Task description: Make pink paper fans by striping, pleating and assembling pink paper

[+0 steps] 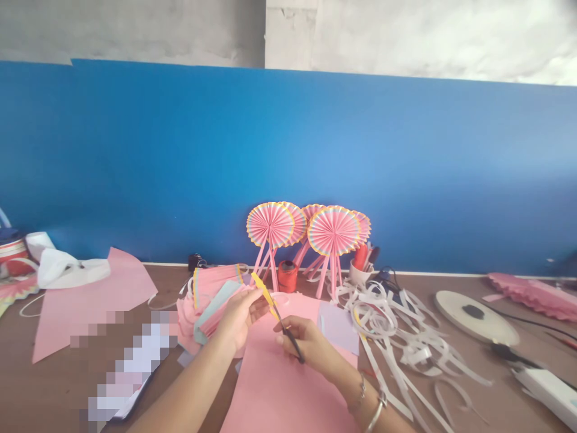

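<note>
My left hand (238, 316) pinches a narrow yellow paper strip (259, 282), whose upper end sticks up past the fingers. In my right hand (311, 349) is a pair of scissors (296, 347) with dark handles, its blades pointing up and left at the strip. Whether the blades touch the strip I cannot make out. Both hands are above a large pink paper sheet (279, 391) on the table. Beside my left hand lies a heap of folded pink paper (219, 282) with a grey-blue piece (219, 310). A lilac paper (338, 325) lies right of the blades.
Several pink pleated paper fans (334, 231) stand against the blue partition (225, 150), near a red spool (287, 276) and a cup of tools (360, 273). Curled white strips (415, 343) and a round cream-coloured disc (478, 319) are at right. Another pink sheet (90, 307) lies left.
</note>
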`<state>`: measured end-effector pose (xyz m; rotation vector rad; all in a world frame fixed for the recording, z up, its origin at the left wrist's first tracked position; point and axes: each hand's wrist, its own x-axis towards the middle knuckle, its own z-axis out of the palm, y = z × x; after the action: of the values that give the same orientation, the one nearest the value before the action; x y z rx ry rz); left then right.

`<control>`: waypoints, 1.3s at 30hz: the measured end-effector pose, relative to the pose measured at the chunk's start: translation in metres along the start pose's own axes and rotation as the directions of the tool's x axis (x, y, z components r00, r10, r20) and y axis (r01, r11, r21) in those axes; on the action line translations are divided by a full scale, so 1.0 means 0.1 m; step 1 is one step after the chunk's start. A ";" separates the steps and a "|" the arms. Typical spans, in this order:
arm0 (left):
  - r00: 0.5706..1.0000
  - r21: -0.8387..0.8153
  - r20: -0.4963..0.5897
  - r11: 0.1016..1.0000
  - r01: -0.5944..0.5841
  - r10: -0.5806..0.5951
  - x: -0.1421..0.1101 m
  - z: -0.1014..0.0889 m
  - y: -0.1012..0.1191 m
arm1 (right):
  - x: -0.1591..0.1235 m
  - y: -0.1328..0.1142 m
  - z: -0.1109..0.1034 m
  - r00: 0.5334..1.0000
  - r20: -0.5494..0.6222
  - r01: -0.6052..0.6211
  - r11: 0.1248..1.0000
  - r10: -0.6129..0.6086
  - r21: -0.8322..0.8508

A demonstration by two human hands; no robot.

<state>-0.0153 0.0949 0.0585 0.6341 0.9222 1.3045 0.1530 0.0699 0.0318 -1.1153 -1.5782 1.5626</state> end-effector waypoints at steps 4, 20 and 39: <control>1.000 0.002 0.000 1.000 0.002 -0.002 0.00 -0.01 -0.01 | 0.01 0.02 -0.01 1.000 0.003 0.007 1.000 -0.007 0.001; 1.000 0.023 -0.012 1.000 -0.001 0.001 0.01 -0.01 0.00 | 0.03 0.05 -0.04 1.000 0.011 0.003 1.000 -0.003 -0.018; 1.000 0.039 -0.021 0.999 -0.004 0.005 0.03 -0.03 -0.02 | 0.04 0.05 -0.03 0.999 -0.032 -0.023 1.000 0.024 0.016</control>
<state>-0.0168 0.0974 0.0545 0.6540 0.9656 1.3016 0.1548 0.0742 0.0270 -1.1488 -1.5346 1.5623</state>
